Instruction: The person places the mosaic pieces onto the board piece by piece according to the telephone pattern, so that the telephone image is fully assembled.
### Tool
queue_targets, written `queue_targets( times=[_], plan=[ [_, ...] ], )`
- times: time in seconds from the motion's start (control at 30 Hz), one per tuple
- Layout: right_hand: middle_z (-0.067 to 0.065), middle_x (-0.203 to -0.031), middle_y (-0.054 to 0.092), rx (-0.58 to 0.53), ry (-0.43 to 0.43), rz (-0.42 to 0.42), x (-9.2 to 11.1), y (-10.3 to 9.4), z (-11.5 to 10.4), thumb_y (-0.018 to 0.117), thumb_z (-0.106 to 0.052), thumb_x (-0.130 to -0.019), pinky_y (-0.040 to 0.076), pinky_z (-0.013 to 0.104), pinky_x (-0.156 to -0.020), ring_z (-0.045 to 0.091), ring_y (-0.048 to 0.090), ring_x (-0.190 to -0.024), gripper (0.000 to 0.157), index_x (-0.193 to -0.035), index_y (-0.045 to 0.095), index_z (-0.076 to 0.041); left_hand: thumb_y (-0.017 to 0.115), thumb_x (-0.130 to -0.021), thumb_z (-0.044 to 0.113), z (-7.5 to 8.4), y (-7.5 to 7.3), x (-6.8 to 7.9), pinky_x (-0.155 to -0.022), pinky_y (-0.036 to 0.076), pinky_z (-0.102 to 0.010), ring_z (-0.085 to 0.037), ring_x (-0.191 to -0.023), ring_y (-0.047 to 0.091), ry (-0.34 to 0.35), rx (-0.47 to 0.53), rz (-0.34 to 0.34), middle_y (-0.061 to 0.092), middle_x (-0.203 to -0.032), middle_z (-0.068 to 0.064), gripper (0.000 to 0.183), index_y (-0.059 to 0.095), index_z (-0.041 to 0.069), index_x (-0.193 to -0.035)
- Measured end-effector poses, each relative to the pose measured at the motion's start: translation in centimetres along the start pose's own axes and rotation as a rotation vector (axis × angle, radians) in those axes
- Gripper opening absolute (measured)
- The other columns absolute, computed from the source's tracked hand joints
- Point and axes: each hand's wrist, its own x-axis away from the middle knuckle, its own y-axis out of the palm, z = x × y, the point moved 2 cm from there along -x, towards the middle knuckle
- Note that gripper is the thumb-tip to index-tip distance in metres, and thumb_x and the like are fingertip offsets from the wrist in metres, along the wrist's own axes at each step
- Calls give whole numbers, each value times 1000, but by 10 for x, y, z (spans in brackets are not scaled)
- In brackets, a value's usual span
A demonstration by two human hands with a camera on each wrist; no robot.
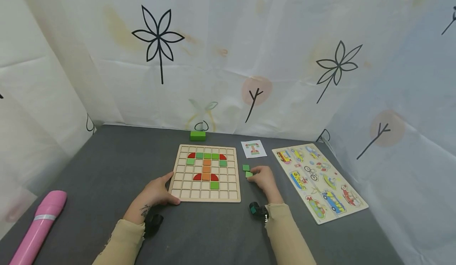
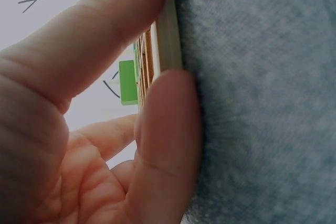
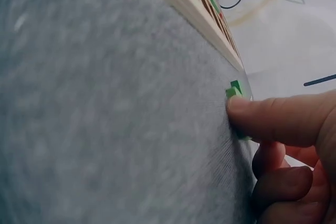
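Note:
A light wooden grid board (image 1: 228, 194) lies flat, with red quarter-round, green and orange pieces in its cells. My left hand (image 1: 156, 194) touches its near left corner, thumb along the front edge and a straight finger at the left side. In the left wrist view, two of its fingers (image 2: 170, 129) press against the board's edge (image 2: 169, 35). To the right of the board, my right hand (image 1: 263, 180) pinches a green square tile (image 1: 248, 174) close over the table. Another green tile (image 1: 246, 167) lies just beyond it.
Behind the board stands a green block (image 1: 197, 136). A white pattern card (image 1: 254, 149) lies at the back right, beside a wooden vehicle-picture puzzle board (image 1: 313, 194). At the left edge is a pink microphone-shaped object (image 1: 42, 221). White patterned cloth (image 1: 213, 59) rises around the dark table (image 1: 117, 158).

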Motion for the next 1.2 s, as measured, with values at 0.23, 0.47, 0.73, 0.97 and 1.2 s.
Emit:
queue_targets(
  times=[0.23, 0.47, 0.73, 0.97, 1.2],
  plan=[
    [9, -87, 64, 42, -76, 41, 5, -3, -3, 77, -16, -69, 44, 32, -65, 19, 55, -76, 28, -92, 69, -2, 90, -54, 16, 0, 0, 1, -53, 43, -30, -18, -55, 51, 8, 1, -4, 58, -100, -16, 114, 24, 1, -146],
    [0, -63, 55, -304, -184, -2, 9, 6, -24, 73, -4, -71, 36, 24, -49, 10, 43, -52, 24, -91, 61, 0, 90, -54, 16, 0, 0, 1, -53, 42, -30, -19, -56, 51, 4, -13, -4, 57, -100, -16, 113, 24, 1, -146],
    [-6, -60, 55, -649, -234, -190, 27, 32, -46, 68, 4, -77, 29, 23, -45, 8, 36, -46, 33, -108, 57, 6, 90, -54, 17, 3, -1, 3, -53, 43, -31, -19, -57, 52, 1, -25, -5, 57, -100, -17, 113, 24, 0, -145],
    [-4, -66, 56, -508, -280, -279, 37, 54, -57, 70, -3, -79, 32, 23, -45, 8, 39, -47, 31, -108, 61, 4, 90, -55, 18, 2, -1, 3, -53, 43, -31, -19, -57, 52, 3, -26, -8, 57, -94, -16, 114, 24, 1, -146],
    [4, -68, 60, -211, -354, -280, 45, 70, -69, 75, -9, -75, 40, 23, -53, 8, 47, -55, 27, -100, 68, 0, 90, -55, 17, 1, -1, 3, -54, 43, -31, -19, -57, 52, 4, -29, -7, 57, -95, -16, 113, 24, 0, -146]
  ],
)
